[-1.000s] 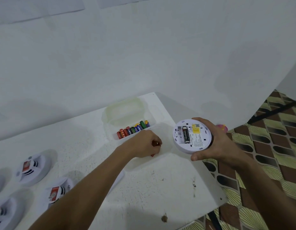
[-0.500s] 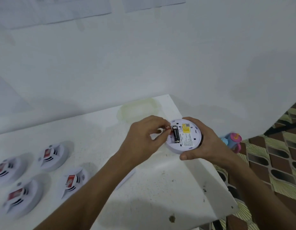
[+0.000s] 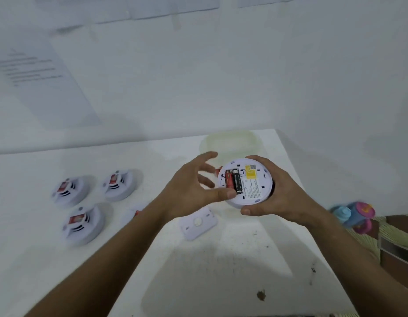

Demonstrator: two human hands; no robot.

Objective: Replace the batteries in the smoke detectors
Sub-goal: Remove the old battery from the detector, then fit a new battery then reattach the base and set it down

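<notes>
- Right hand grips the smoke detector above the table's far right corner.
- Left hand, fingers spread, thumb pressing the red battery beside the black battery; both appear seated.
- Left: refit cover plate; four detectors wait near the left edge.

White table bears smoke detectors, a cover plate.

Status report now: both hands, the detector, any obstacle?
Right hand grips detector. Left hand open, thumb presses red battery beside black battery. No obstacle seen.
</notes>
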